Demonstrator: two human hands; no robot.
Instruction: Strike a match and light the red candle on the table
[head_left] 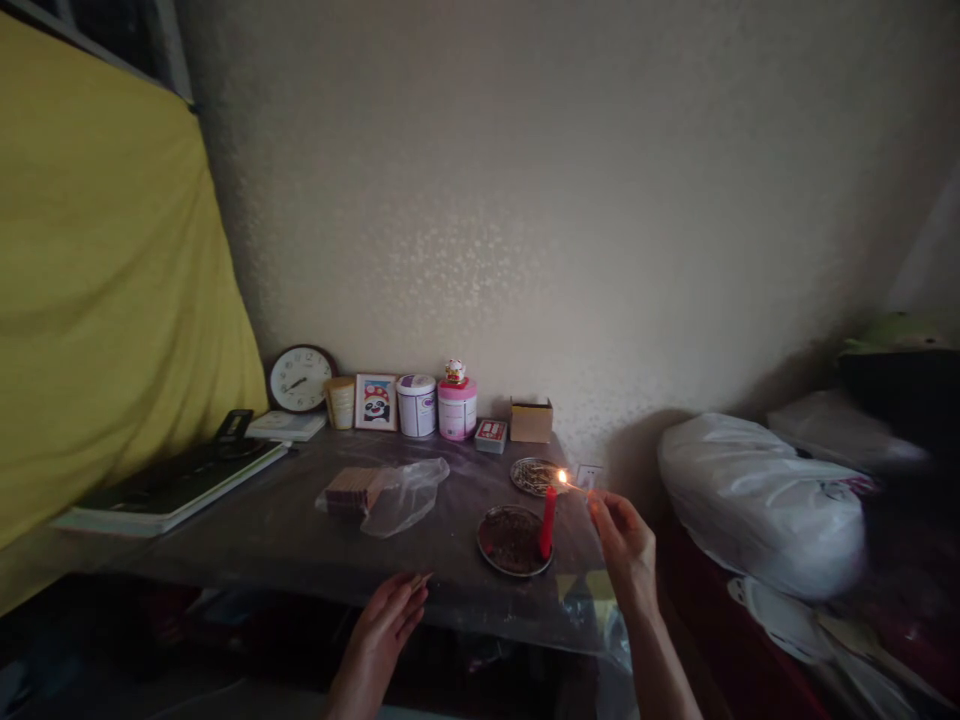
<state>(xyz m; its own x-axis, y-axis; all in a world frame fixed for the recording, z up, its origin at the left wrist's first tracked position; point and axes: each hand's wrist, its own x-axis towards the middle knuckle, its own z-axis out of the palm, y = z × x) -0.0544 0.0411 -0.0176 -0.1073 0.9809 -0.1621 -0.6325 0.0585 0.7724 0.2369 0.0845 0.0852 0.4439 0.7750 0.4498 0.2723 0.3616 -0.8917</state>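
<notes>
My right hand (624, 545) pinches a burning match (576, 485), its flame pointing left, just above and to the right of a red candle (548, 522). The candle stands upright at the right side of a round metal dish (495, 562) with a dark, crusted bottom; no flame shows on its top. Near the table's front edge, my left hand (390, 612) is closed around a small tan matchbox (421, 581), mostly hidden by the fingers. Behind the candle lies a second metal dish (517, 480) full of thin sticks that look like used matches.
A stack of small boxes (352, 488) sits partly in clear plastic wrap (409, 495) on the covered table (285, 540). Along the wall stand a clock (301, 378), a framed panda picture (376, 402), two tins (417, 408) and an open carton (531, 421). White bags (757, 500) lie right.
</notes>
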